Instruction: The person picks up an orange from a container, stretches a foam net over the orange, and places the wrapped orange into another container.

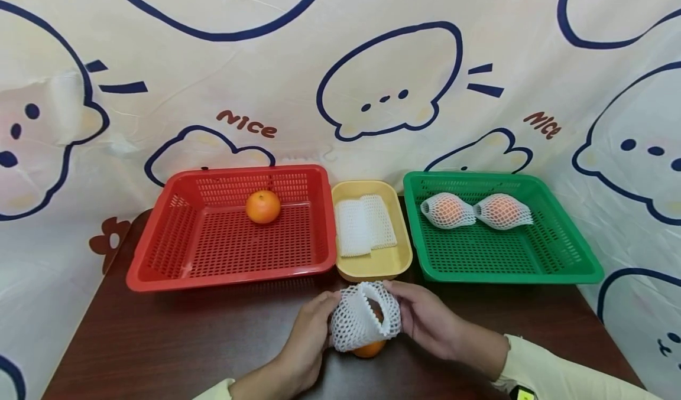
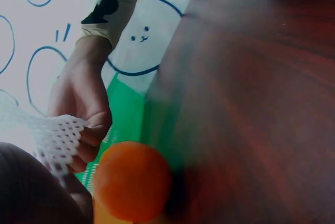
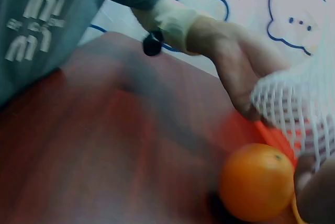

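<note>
Between both hands a white foam fruit net is stretched, its mouth spread into an oval. My left hand grips its left side and my right hand pinches its right edge. Below the net an orange sits on the table, mostly hidden from the head camera. Both wrist views show that orange whole or nearly so, with the net above it and apart from it.
At the back left a red basket holds one orange. A yellow tray with flat foam nets stands in the middle. The green basket on the right contains two netted fruits. A patterned cloth hangs behind.
</note>
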`<state>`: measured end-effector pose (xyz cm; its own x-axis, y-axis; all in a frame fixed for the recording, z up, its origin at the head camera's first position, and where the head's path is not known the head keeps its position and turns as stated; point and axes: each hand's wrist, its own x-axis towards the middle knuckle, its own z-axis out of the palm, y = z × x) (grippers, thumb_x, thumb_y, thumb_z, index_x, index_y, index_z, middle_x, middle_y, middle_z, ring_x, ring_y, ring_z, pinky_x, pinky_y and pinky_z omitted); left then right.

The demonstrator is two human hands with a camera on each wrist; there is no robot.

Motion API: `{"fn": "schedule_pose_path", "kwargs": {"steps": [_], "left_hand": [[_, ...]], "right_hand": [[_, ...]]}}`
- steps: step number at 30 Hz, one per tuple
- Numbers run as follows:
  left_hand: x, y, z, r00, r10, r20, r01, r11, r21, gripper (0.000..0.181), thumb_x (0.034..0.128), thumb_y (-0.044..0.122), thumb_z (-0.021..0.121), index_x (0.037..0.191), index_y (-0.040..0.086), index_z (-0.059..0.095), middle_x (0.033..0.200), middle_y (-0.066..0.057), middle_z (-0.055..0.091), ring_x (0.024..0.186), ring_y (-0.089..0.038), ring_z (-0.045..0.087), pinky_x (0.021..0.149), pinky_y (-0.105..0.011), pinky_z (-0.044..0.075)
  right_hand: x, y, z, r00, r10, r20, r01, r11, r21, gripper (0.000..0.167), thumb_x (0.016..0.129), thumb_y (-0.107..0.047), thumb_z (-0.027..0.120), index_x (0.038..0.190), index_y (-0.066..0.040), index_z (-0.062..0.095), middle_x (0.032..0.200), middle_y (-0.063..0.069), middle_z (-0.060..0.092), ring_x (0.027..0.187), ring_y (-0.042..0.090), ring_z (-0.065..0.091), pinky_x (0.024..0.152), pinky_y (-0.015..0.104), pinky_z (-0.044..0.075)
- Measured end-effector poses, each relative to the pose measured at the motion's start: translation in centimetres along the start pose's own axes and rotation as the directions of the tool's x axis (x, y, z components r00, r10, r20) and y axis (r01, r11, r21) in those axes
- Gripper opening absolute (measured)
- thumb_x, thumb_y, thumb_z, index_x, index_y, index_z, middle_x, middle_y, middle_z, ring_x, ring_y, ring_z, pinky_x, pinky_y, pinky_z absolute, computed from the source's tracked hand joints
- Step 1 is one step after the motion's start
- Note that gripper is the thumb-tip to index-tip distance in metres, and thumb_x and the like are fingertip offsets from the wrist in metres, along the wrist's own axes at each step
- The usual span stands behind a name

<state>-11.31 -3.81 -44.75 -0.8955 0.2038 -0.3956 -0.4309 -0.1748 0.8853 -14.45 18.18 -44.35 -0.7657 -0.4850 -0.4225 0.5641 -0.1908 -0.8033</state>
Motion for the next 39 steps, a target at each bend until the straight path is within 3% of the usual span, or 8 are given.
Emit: {"fn": "schedule_pose_path", "kwargs": {"steps": [3,6,14,18,24,30,35,39], "left_hand": [[-0.1,-1.0,0.2,0.993,0.010,-0.114,0.004,0.992,0.123,0.030,0.1091,0.025,0.041,0.102,0.004,0.062,0.103,-0.003,0.061,0.103,-0.015,0.054,0.088,-0.028,0.044],[-0.1,-1.9,0.5,0.982,0.013,-0.186,0.020,0.984,0.175,0.027,0.1083,0.021,0.040,0.105,0.002,0.060,0.111,-0.007,0.058,0.112,-0.020,0.050,0.092,-0.030,0.039],[0.3,-3.6,1.2,0.968,0.024,-0.248,0.028,0.979,0.203,0.022,0.1090,0.017,0.036,0.099,0.005,0.050,0.103,-0.007,0.050,0.107,-0.020,0.045,0.089,-0.031,0.035],[0.8,-4.0,1.3,0.964,0.035,-0.263,0.037,0.963,0.265,0.021,0.1097,0.018,0.034,0.101,0.006,0.049,0.100,-0.006,0.049,0.104,-0.020,0.046,0.087,-0.030,0.036],[1.2,-4.1,1.5,0.952,0.055,-0.302,0.059,0.933,0.354,0.024,0.1108,0.022,0.035,0.102,0.007,0.051,0.098,-0.007,0.054,0.099,-0.019,0.050,0.083,-0.030,0.039],[1.2,-4.8,1.8,0.939,0.114,-0.326,0.004,0.941,0.339,0.022,0.1107,0.019,0.037,0.100,0.006,0.051,0.093,-0.005,0.055,0.095,-0.017,0.051,0.080,-0.029,0.040],[1.3,-5.3,2.1,0.933,0.126,-0.338,-0.042,0.969,0.245,0.022,0.1113,0.018,0.038,0.099,0.004,0.049,0.088,-0.003,0.049,0.089,-0.015,0.046,0.074,-0.024,0.038],[1.4,-5.2,2.2,0.920,0.157,-0.358,-0.085,0.974,0.209,0.022,0.1109,0.017,0.039,0.098,0.003,0.050,0.089,-0.002,0.051,0.088,-0.014,0.047,0.072,-0.024,0.040]], "right_hand": [[-0.4,1.1,0.5,0.993,0.021,-0.120,-0.032,0.995,-0.092,0.037,0.107,-0.033,0.050,0.125,-0.001,0.056,0.107,0.000,0.069,0.096,0.009,0.066,0.084,0.026,0.058],[-0.5,2.3,0.9,0.974,0.021,-0.226,-0.064,0.980,-0.186,0.035,0.107,-0.036,0.051,0.117,-0.003,0.058,0.100,0.000,0.066,0.089,0.010,0.063,0.078,0.026,0.055],[0.3,4.9,1.0,0.902,-0.076,-0.425,-0.074,0.943,-0.326,0.029,0.109,-0.031,0.048,0.107,-0.003,0.057,0.106,0.006,0.062,0.094,0.016,0.060,0.078,0.030,0.050],[0.9,5.5,0.9,0.882,-0.102,-0.459,-0.099,0.914,-0.393,0.028,0.110,-0.031,0.046,0.107,-0.005,0.057,0.111,0.008,0.060,0.103,0.019,0.057,0.083,0.029,0.045],[1.2,5.6,1.0,0.872,-0.102,-0.479,-0.150,0.876,-0.459,0.028,0.110,-0.032,0.044,0.110,-0.007,0.057,0.120,0.010,0.059,0.115,0.025,0.052,0.088,0.031,0.040],[1.4,6.0,1.5,0.873,-0.128,-0.471,-0.103,0.895,-0.434,0.026,0.111,-0.029,0.042,0.108,-0.005,0.053,0.116,0.011,0.057,0.112,0.024,0.052,0.087,0.029,0.041],[1.8,6.3,1.7,0.868,-0.134,-0.479,-0.067,0.923,-0.379,0.029,0.111,-0.028,0.039,0.110,-0.003,0.052,0.120,0.014,0.055,0.117,0.027,0.051,0.092,0.032,0.041],[2.0,5.8,2.1,0.857,-0.131,-0.498,-0.049,0.942,-0.332,0.033,0.112,-0.027,0.037,0.114,0.002,0.052,0.123,0.016,0.055,0.119,0.027,0.052,0.096,0.035,0.045]]}}
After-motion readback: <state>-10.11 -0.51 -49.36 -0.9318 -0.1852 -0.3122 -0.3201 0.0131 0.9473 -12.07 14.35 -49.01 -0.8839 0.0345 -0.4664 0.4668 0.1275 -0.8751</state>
